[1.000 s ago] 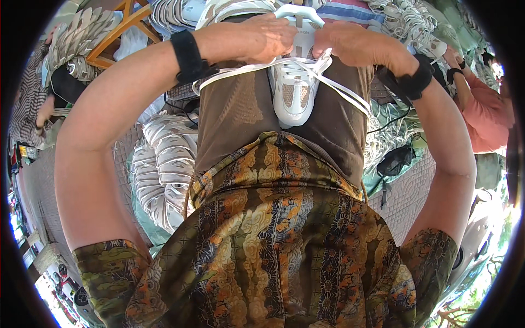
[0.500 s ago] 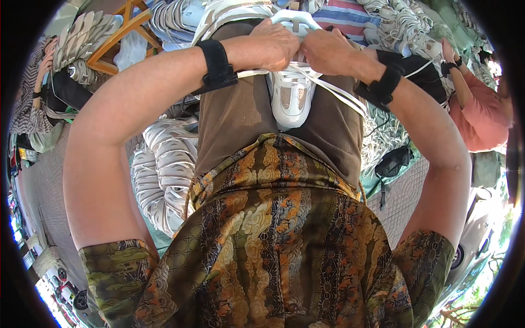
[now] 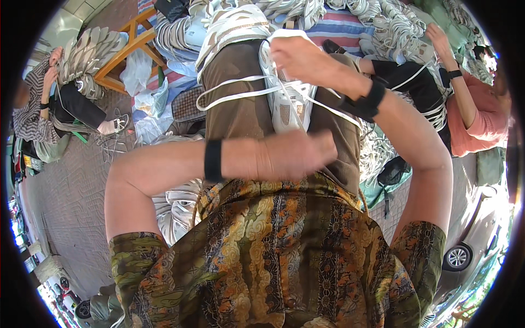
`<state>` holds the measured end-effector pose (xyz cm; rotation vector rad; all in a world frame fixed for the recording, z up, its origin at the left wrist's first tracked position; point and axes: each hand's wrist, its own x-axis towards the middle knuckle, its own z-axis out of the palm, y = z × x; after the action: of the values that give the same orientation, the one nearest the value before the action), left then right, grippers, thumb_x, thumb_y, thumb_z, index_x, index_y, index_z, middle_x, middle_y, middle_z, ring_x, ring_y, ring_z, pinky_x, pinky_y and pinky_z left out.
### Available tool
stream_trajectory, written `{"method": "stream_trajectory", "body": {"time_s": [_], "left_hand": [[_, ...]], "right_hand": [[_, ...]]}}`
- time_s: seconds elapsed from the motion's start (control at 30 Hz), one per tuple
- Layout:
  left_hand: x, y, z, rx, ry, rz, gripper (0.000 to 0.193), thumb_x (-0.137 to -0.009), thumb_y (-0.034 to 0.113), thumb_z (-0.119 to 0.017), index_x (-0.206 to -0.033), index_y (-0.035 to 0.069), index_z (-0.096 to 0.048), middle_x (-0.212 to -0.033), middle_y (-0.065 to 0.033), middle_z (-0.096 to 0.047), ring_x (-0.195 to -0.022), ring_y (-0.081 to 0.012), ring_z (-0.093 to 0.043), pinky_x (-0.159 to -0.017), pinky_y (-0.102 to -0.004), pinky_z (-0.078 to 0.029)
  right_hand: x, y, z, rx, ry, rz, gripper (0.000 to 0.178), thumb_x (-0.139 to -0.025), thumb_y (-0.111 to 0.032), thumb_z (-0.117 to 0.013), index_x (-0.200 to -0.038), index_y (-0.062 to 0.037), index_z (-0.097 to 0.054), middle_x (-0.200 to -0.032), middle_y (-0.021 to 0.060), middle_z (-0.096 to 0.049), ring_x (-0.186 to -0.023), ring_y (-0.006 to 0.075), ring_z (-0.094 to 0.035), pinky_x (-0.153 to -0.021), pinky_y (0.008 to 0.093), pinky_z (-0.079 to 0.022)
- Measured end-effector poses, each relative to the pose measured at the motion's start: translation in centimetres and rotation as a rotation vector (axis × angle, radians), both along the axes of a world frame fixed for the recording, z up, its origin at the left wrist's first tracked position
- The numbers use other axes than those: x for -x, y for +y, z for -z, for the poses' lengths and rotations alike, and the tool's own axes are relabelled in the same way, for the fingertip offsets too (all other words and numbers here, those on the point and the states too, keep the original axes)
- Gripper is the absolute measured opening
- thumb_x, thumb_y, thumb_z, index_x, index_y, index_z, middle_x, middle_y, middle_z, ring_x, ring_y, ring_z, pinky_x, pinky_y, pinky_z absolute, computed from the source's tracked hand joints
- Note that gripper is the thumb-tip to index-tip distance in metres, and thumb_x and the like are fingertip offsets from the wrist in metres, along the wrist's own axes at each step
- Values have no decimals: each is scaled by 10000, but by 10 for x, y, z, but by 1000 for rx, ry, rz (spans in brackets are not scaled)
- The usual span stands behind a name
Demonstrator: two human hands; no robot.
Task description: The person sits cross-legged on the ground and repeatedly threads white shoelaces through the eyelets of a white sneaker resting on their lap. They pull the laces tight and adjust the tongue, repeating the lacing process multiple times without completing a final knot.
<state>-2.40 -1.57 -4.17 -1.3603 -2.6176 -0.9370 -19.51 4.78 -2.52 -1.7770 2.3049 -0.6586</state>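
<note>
White mesh sneaker (image 3: 289,104) lies on the person's brown-trousered lap (image 3: 240,109), long white laces (image 3: 235,93) trailing across both thighs. Right hand (image 3: 298,54) rests on the shoe's upper end, fingers closed on the laces. Left hand (image 3: 298,156) hangs below the shoe, fingers curled shut, apparently empty. Heaped white sneakers (image 3: 394,27) lie beyond.

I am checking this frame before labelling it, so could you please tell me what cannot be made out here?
Head view only:
- Toe of the white mesh sneaker: hidden under the right hand.
- Left hand: motion-blurred, so its grip cannot be told.
- Far ends of the white flat laces: lost behind the hands and brown trouser leg.
- Heaped pale shoes: bent and cut off at the fisheye rim.
</note>
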Motion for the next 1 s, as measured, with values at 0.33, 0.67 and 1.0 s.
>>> {"method": "stream_trajectory", "body": {"time_s": [0.33, 0.67, 1.0], "left_hand": [[-58, 53, -68, -310, -213, 391, 230, -788, 45, -549, -954, -95, -474, -873, -200, -567, -688, -318, -641, -567, -394, -535], [73, 1, -171, -834, -344, 163, 183, -942, 95, -469, -1062, -42, -485, -847, -113, -585, -683, -162, -613, -571, -301, -526], [131, -88, -67, -49, -18, -647, 183, -857, 172, -622, -955, 18, -606, -847, -100, -644, -792, -213, -634, -714, -329, -510]], "right_hand": [[-112, -145, -82, 326, -764, -564, 211, -911, -199, -557, -868, 6, -589, -790, 86, -636, -685, 138, -659, -612, 300, -539], [-31, 101, -4, -49, -94, 232, 219, -922, -229, -604, -1031, -39, -615, -852, 80, -658, -716, 157, -636, -627, 315, -500], [-63, 122, 47, -37, 207, 281, 71, -824, -78, -605, -886, -54, -580, -740, 145, -594, -704, 358, -627, -605, 452, -495]]}}
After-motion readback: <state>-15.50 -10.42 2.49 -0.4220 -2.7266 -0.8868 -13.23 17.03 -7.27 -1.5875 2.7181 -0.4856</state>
